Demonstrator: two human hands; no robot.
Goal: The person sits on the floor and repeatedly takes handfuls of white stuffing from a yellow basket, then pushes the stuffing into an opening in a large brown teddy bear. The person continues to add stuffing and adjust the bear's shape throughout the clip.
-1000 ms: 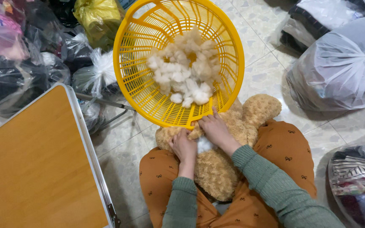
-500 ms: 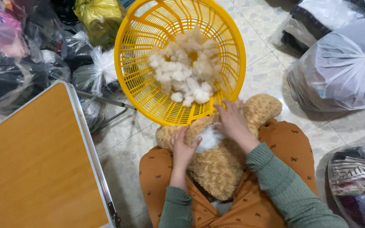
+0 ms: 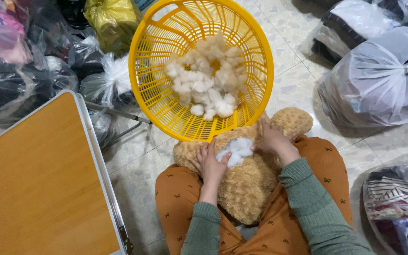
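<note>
A tan plush toy (image 3: 246, 184) lies on my lap between orange trouser legs. A tuft of white stuffing (image 3: 234, 150) bulges from an opening in its top. My left hand (image 3: 209, 163) presses the plush just left of that tuft, fingers touching it. My right hand (image 3: 274, 139) rests on the plush to the right of the tuft, fingers spread along the fur. Just beyond the toy a yellow plastic basket (image 3: 147, 89) is tipped toward me and holds a pile of white stuffing clumps (image 3: 206, 78).
A folding table with an orange top (image 3: 34, 189) stands at my left. Tied plastic bags of clothes crowd the far left (image 3: 20, 71), the right (image 3: 378, 80) and the near right (image 3: 393, 203). Pale tiled floor (image 3: 133, 151) lies between.
My right hand moved right across the plush, away from the opening. White stuffing that was hidden under my hands now shows between them. The basket has not moved.
</note>
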